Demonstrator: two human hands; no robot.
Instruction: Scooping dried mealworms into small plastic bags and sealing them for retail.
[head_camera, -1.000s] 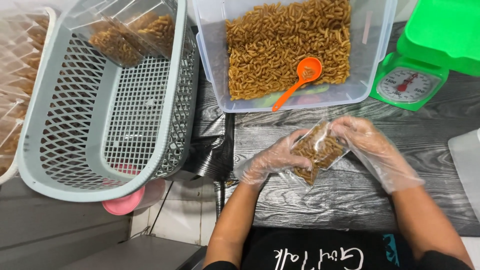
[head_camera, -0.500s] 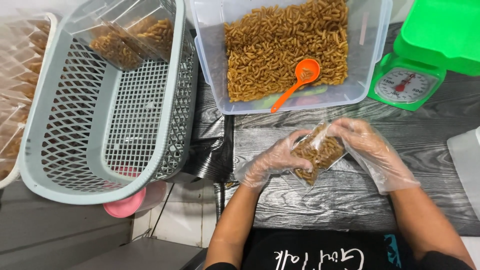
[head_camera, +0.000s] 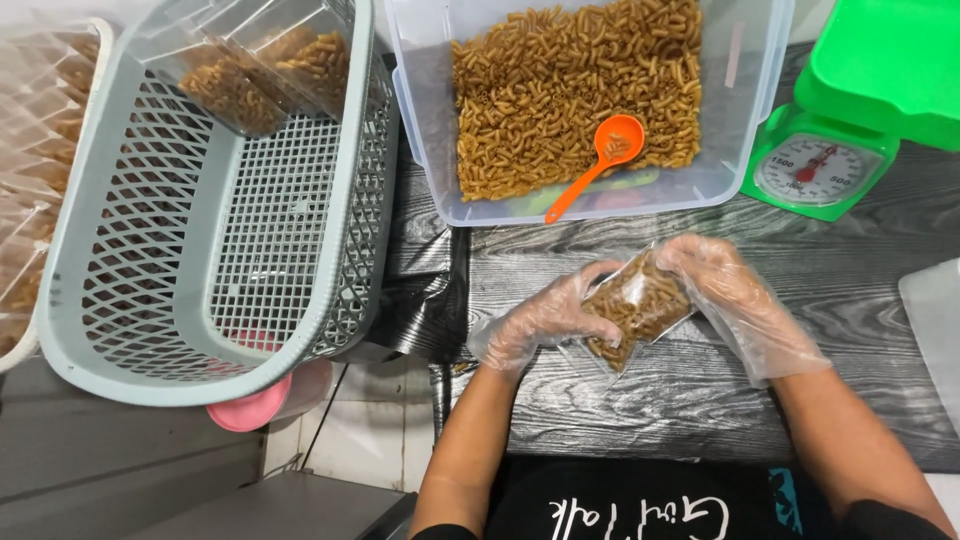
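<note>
Seen from above, two hands in thin clear plastic gloves hold a small clear bag of brown pasta pieces (head_camera: 637, 305) just below the middle of the frame, over a dark wood-grain tabletop (head_camera: 860, 300). The left hand (head_camera: 545, 322) grips the bag's left side, its fingers curled together around the edge. The right hand (head_camera: 735, 295) covers the bag's upper right corner, fingers closed on the plastic. The bag is tilted, its lower end pointing toward the bottom of the frame. Above the hands, at top centre, sits a clear plastic tub (head_camera: 745, 120) filled with the same brown pasta, and an orange scoop (head_camera: 597, 165) lies in it with its handle pointing lower left. At the upper right stands a green kitchen scale (head_camera: 850, 130) with a round dial. On the left side of the frame is a pale blue-grey lattice basket (head_camera: 200, 250), with a few filled clear bags (head_camera: 265, 75) resting at its top end. A pink round object (head_camera: 262, 400) peeks out under the basket's lower edge.
</note>
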